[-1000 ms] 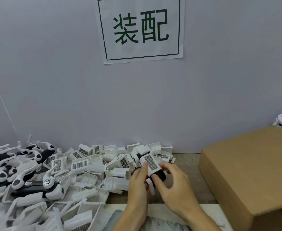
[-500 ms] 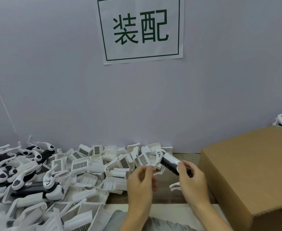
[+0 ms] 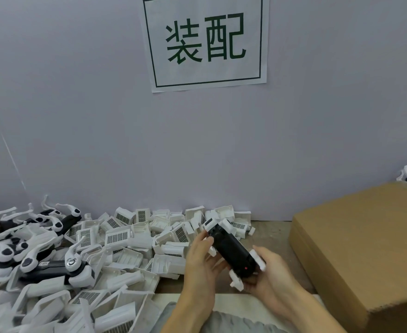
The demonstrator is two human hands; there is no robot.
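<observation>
Black unit (image 3: pixel 231 253), gripped by left hand (image 3: pixel 202 258) and right hand (image 3: pixel 272 280), hovers over bare counter (image 3: pixel 269 233) between parts pile (image 3: pixel 125 236) and cardboard box (image 3: pixel 356 236); wall sign (image 3: pixel 206 39) reads 装配.

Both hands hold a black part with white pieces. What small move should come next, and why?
Probably press the white plastic housing fully onto the long black plastic body: the left hand holds that far end, while the right hand grips the near end, steadying it.
</observation>
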